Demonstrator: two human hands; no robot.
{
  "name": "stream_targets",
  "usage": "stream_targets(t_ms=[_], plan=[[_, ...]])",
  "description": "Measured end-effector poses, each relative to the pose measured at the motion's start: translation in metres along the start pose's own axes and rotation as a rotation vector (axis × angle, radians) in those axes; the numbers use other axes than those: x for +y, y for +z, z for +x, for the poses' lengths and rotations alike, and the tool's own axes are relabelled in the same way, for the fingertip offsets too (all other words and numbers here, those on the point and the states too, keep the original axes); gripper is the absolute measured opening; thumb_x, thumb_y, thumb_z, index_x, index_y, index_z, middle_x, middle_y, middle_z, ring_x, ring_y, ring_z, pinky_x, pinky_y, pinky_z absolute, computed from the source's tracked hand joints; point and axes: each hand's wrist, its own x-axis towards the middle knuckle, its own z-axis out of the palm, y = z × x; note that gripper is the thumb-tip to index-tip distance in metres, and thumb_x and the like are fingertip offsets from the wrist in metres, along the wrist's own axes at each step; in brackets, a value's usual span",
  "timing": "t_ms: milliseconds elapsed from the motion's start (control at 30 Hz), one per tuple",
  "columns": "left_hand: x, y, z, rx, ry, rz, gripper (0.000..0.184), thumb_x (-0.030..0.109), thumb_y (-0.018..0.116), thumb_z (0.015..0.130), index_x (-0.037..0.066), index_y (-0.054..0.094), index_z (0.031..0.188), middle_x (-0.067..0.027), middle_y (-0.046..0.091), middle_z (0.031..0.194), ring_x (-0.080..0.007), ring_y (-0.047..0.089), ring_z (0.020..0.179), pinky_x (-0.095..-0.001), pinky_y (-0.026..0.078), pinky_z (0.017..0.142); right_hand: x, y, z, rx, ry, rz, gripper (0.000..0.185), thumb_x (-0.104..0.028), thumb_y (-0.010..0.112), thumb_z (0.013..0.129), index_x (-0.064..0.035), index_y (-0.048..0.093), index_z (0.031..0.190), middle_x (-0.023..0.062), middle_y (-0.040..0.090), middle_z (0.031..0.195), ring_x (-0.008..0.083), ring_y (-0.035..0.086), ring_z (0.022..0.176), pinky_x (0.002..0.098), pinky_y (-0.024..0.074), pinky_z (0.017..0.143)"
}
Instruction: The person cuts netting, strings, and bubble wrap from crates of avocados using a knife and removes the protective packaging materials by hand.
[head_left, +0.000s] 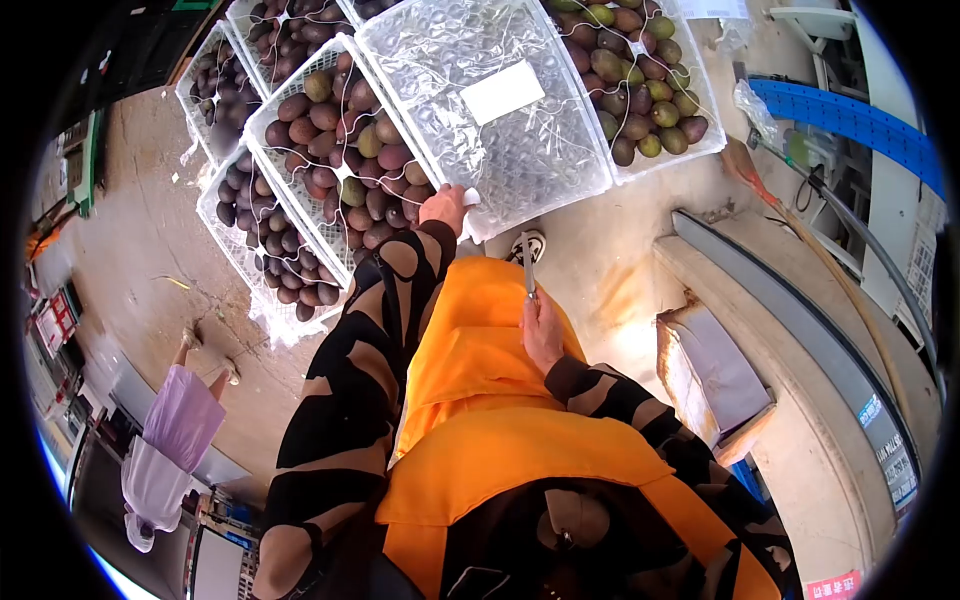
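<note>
My left hand [443, 210] is closed at the near corner of a crate wrapped in clear plastic [540, 150]. A small white piece [471, 197] shows at its fingertips; whether it is part of the wrapping I cannot tell. My right hand [541, 332] is wrapped round a slim metal knife [528, 262], its blade pointing away from me, above my orange apron [480, 330]. A blank white label [502, 92] sits on the wrapped crate. Left of it stands a white crate of dark egg-shaped fruit [370, 170], like avocados, tied over with white cord.
More fruit crates stand at the left [268, 228] and right [645, 90]. A long dark-edged ledge [800, 330] and an open cardboard box [715, 370] lie at my right. Another person [165, 450] stands at the far left.
</note>
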Motion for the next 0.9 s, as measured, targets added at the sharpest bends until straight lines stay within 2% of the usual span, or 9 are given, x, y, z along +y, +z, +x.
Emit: stream_targets(t_ms=[167,200,267,300,333,533,800,867,900], plan=[[-0.003,0.032,0.031,0.006,0.275,-0.268,0.035,0.034,0.059,0.091,0.003,0.068,0.104,-0.0251,0.065,0.086,-0.0425,0.062,0.088,-0.0476,0.049,0.076,0.017,-0.02,-0.005,-0.049,0.054,0.1,0.034,-0.028,0.044,0.1,-0.0017,0.052,0.12,0.0113,0.058,0.072,0.0257,0.062,0.065,0.0384,0.0473,0.061],[-0.009,0.035,0.027,0.109,0.311,-0.331,0.034,0.032,0.059,0.093,-0.001,0.066,0.095,-0.0194,0.065,0.074,-0.0348,0.064,0.072,-0.043,0.05,0.066,0.009,-0.021,0.0,-0.119,0.107,0.169,0.034,-0.028,0.044,0.1,-0.0017,0.052,0.119,0.0125,0.059,0.073,0.0276,0.062,0.067,0.0391,0.0472,0.062],[-0.008,0.038,0.014,-0.174,-0.161,-1.0,0.033,0.029,0.058,0.095,-0.001,0.061,0.082,-0.0075,0.057,0.063,-0.0198,0.056,0.058,-0.0345,0.046,0.054,0.009,-0.015,0.02,-0.141,0.098,0.224,0.033,-0.029,0.044,0.099,-0.0014,0.052,0.117,0.0161,0.061,0.075,0.0328,0.062,0.069,0.0419,0.0473,0.064],[0.014,0.021,-0.003,-0.119,-0.262,-1.184,0.033,0.027,0.058,0.096,0.002,0.055,0.074,0.0007,0.046,0.06,-0.0097,0.046,0.054,-0.0273,0.04,0.049,0.019,-0.004,0.036,-0.086,0.04,0.21,0.033,-0.028,0.045,0.099,-0.0013,0.052,0.116,0.0184,0.062,0.077,0.0362,0.062,0.071,0.0438,0.0473,0.064],[0.016,0.025,-0.002,-0.09,-0.317,-1.263,0.032,0.026,0.059,0.095,0.003,0.055,0.073,-0.0003,0.046,0.058,-0.0119,0.046,0.051,-0.028,0.039,0.049,0.019,0.0,0.046,-0.044,-0.012,0.172,0.032,-0.028,0.045,0.098,-0.0011,0.052,0.115,0.0207,0.063,0.08,0.0391,0.061,0.073,0.0458,0.0471,0.065],[0.022,0.011,-0.005,-0.111,-0.188,-0.916,0.032,0.027,0.061,0.094,0.003,0.056,0.072,0.0008,0.048,0.056,-0.0098,0.046,0.049,-0.0271,0.039,0.048,0.01,0.045,0.053,0.199,-0.191,0.069,0.021,-0.019,0.045,0.096,-0.0009,0.049,0.105,0.0281,0.057,0.078,0.048,0.055,0.073,0.0493,0.0441,0.062],[0.018,-0.003,-0.011,-0.23,-0.243,-1.138,0.03,0.02,0.06,0.092,0.005,0.051,0.068,-0.0002,0.047,0.059,-0.0104,0.045,0.05,-0.0268,0.037,0.048,0.006,0.088,0.023,0.193,0.036,0.406,0.024,-0.025,0.047,0.098,-0.0021,0.051,0.104,0.0143,0.05,0.068,0.0282,0.05,0.057,0.0396,0.0407,0.05],[0.022,-0.002,-0.009,-0.236,-0.249,-1.145,0.028,0.017,0.059,0.091,0.006,0.05,0.067,-0.0004,0.047,0.059,-0.0109,0.044,0.05,-0.027,0.037,0.048,-0.02,0.06,0.039,0.257,0.087,0.41,0.029,-0.026,0.048,0.097,0.0,0.052,0.108,0.0273,0.06,0.082,0.0479,0.057,0.077,0.0506,0.0451,0.066],[0.024,-0.003,-0.008,-0.234,-0.245,-1.135,0.028,0.015,0.059,0.09,0.006,0.049,0.066,-0.0007,0.046,0.059,-0.0116,0.045,0.05,-0.0273,0.036,0.048,-0.012,0.069,0.043,0.159,0.121,0.405,0.027,-0.026,0.047,0.098,-0.0007,0.052,0.107,0.022,0.058,0.075,0.0396,0.056,0.068,0.0455,0.0436,0.058]])
